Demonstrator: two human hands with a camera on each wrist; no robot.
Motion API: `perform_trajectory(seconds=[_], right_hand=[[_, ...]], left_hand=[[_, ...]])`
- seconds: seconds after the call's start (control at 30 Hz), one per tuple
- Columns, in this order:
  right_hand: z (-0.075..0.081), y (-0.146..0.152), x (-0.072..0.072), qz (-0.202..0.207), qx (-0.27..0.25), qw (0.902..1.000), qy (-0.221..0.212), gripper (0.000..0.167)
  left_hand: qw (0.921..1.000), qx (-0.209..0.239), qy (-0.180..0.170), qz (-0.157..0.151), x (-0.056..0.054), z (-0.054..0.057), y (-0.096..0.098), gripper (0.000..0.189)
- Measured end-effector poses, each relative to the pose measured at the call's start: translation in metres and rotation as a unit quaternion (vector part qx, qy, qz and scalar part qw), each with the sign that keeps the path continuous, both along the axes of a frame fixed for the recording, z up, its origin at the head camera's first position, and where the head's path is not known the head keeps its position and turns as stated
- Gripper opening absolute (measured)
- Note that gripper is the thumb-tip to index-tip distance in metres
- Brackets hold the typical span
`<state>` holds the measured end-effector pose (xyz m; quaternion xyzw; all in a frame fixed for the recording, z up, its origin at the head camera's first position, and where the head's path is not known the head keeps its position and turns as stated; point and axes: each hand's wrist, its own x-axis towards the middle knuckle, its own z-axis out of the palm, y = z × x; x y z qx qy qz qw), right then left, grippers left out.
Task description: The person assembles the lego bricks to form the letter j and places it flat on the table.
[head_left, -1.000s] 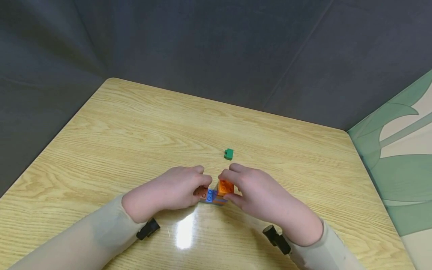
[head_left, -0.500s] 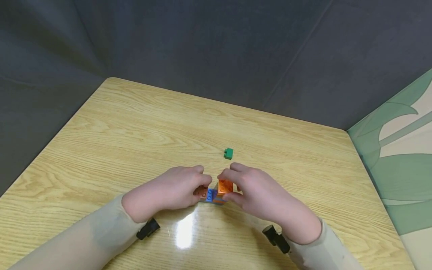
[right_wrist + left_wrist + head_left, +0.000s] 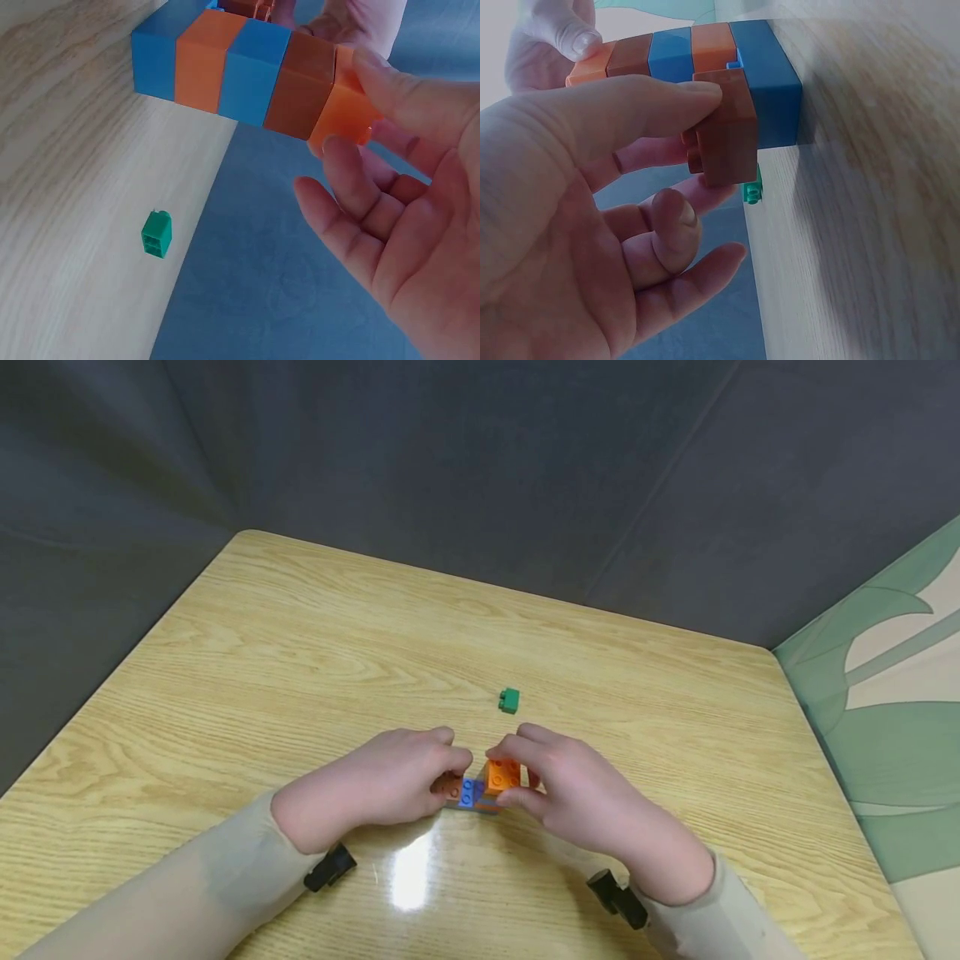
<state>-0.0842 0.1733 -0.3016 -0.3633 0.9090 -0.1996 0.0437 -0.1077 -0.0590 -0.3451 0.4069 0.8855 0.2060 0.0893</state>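
Observation:
A tower of toy building bricks stands on the wooden table between the two hands. From the base up, the right wrist view shows a blue brick (image 3: 155,64), an orange one (image 3: 202,64), another blue, a brown brick (image 3: 300,82) and a top orange brick (image 3: 341,112). My right hand (image 3: 577,785) pinches that top brick between thumb and fingers. Low on the tower's left side, my left hand (image 3: 382,777) pinches a second brown brick (image 3: 733,135) by thumb and fingers, right at the blue base brick (image 3: 780,105), studs up.
A small green brick (image 3: 509,701) lies on its side on the table (image 3: 337,635), beyond the hands. A dark cloth (image 3: 450,468) hangs behind the table's far edge, and a green-patterned panel (image 3: 892,760) stands at the right.

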Motion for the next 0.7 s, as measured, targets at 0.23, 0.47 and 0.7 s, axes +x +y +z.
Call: perform_trajectory(seconds=[0.23,0.47,0.7], right_hand=[[0.0006,-0.0016,-0.0002,-0.003,-0.001,1.0,-0.009,0.036],[0.0008,-0.0022,0.0004,-0.008,-0.004,0.9999,-0.014,0.036],[-0.0009,-0.0015,0.0007,-0.015,-0.012,0.9994,-0.027,0.037]], left_hand=[[1.0,0.004,-0.002,-0.003,0.0002,-0.001,-0.0009,0.025],[1.0,0.009,0.001,-0.005,-0.0001,-0.0006,-0.0011,0.025],[0.9997,0.021,-0.005,-0.01,0.0005,0.0,-0.0006,0.027]])
